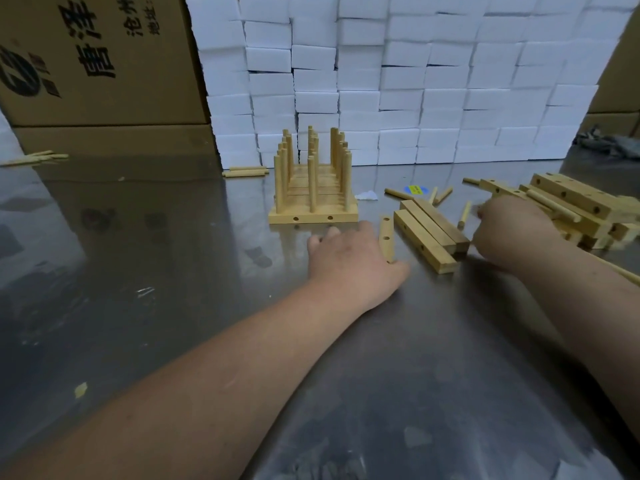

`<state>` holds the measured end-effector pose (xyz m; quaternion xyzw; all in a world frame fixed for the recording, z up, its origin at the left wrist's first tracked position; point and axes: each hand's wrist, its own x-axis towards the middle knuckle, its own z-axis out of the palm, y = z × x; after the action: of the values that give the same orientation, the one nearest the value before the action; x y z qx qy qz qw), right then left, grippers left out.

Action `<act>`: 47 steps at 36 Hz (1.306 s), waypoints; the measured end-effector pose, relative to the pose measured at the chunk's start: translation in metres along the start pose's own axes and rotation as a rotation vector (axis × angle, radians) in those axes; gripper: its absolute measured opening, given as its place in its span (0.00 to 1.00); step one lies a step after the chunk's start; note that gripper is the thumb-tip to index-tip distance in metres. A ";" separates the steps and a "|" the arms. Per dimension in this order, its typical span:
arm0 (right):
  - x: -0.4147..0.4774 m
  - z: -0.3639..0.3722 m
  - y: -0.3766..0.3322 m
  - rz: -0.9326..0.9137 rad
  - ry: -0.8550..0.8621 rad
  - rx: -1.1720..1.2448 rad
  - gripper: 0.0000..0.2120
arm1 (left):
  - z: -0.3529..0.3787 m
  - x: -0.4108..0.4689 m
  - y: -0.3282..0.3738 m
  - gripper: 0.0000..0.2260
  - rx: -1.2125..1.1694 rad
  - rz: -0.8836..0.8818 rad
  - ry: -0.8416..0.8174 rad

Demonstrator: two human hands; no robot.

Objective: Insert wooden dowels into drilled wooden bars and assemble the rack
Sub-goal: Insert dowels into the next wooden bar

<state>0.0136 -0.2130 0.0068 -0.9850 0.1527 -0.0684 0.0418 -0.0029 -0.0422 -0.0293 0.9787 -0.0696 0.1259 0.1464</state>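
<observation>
My left grip flat, fingers loose on grey steel tabletop, thumb by short pale drilled wooden bar, likely next piece. My right grip at heap of pale drilled wooden bars and dowels by right edge, blurred, closure unclear. Pale wooden dowel rack parked mid-tabletop.

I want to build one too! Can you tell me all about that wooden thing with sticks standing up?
The rack is pale, bare wood. Its flat base looks built from bars lying side by side; its front face shows two round holes. Round dowels stand straight up from it in three rows. It sits level on the shiny metal table, before a wall of white blocks. Only the table touches it; the left hand lies just in front, apart.
</observation>
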 end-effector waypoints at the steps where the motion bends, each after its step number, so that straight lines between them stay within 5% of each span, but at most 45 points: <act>1: 0.000 0.000 0.000 -0.004 0.026 0.014 0.15 | -0.001 0.000 0.000 0.22 0.008 -0.006 0.018; 10: 0.004 0.002 0.004 0.005 -0.009 0.054 0.15 | -0.004 -0.001 -0.002 0.07 0.015 0.011 -0.007; 16: 0.007 0.006 0.007 0.021 -0.102 0.011 0.20 | -0.002 0.002 -0.005 0.12 0.068 0.019 -0.034; 28: 0.009 0.005 0.007 0.006 0.081 0.014 0.13 | -0.003 0.002 -0.004 0.13 0.054 -0.008 0.008; 32: 0.005 -0.001 0.001 -0.125 0.364 0.217 0.10 | -0.008 0.004 -0.002 0.15 -0.222 -0.166 -0.014; 36: -0.006 -0.004 -0.010 -0.317 0.420 0.513 0.10 | -0.018 0.007 0.003 0.10 -0.565 -0.334 -0.020; 42: -0.024 0.007 -0.027 -0.507 0.258 0.758 0.15 | -0.034 -0.002 -0.001 0.10 -1.343 -0.559 -0.183; 47: -0.045 0.015 -0.041 -0.682 0.034 0.636 0.12 | -0.029 -0.018 -0.010 0.11 -1.608 -0.438 -0.202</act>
<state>-0.0146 -0.1595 -0.0091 -0.9159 -0.2078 -0.1377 0.3145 -0.0247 -0.0221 -0.0097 0.5742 0.0405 -0.0814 0.8136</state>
